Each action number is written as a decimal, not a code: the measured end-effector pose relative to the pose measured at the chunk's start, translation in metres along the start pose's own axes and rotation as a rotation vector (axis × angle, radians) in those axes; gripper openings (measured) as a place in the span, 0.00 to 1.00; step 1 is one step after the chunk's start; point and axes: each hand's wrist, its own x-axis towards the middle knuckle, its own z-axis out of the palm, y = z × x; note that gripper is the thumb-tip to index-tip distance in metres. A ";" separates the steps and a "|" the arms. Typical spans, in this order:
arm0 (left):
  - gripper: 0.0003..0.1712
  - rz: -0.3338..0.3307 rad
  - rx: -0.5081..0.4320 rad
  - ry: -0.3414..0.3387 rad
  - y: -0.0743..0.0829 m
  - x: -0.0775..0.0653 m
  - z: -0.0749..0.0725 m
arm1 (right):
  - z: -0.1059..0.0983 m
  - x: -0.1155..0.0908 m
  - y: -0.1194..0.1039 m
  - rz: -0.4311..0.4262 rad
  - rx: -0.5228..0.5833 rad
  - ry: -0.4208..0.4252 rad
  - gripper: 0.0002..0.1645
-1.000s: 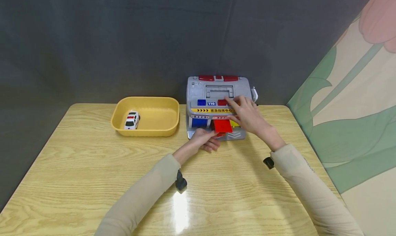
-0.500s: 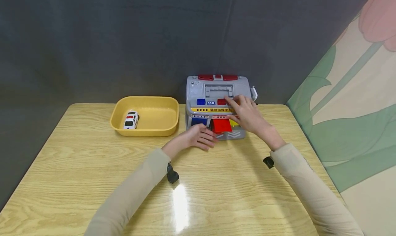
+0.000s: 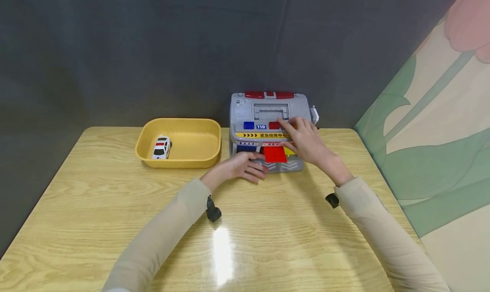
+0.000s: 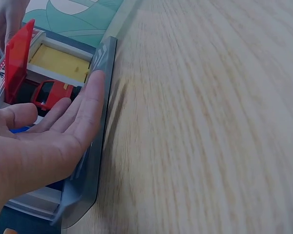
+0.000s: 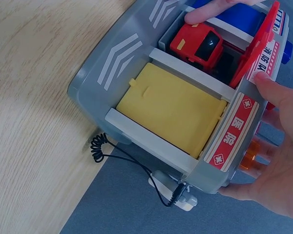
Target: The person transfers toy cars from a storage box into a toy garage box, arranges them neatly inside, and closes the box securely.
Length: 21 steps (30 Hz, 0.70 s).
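Note:
A grey toy garage (image 3: 243, 111) stands at the table's back edge, its red door (image 3: 274, 154) swung up and outward. Inside the middle bay sits a red toy car (image 5: 195, 45), hidden under the door in the head view. My left hand (image 3: 245, 166) is at the bay's front with fingers extended, and one fingertip touches the car's front in the right wrist view. My right hand (image 3: 304, 141) grips the garage's upper front edge, thumb on the front panel by the red door and fingers over the roof. A yellow door (image 5: 168, 109) and a blue door (image 5: 239, 19) flank the bay.
A yellow tray (image 3: 197, 149) with a white toy car (image 3: 161, 147) stands left of the garage. A handset (image 5: 173, 190) on a coiled black cord hangs at the garage's side. A dark curtain (image 3: 153, 58) rises behind the wooden table (image 3: 287, 241).
My left hand drew back leftward from under the red door, then came to the bay's front. The red car has moved deeper into the bay. My right hand has stayed in place.

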 end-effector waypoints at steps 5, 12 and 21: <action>0.26 0.004 -0.017 -0.005 0.000 0.000 0.000 | -0.001 0.001 0.000 0.008 0.004 -0.009 0.41; 0.25 0.007 -0.053 -0.006 -0.001 0.002 0.003 | 0.000 0.002 0.002 0.009 0.000 -0.017 0.41; 0.24 -0.003 -0.074 0.018 -0.005 0.004 0.006 | 0.001 0.002 0.002 0.014 0.001 -0.020 0.41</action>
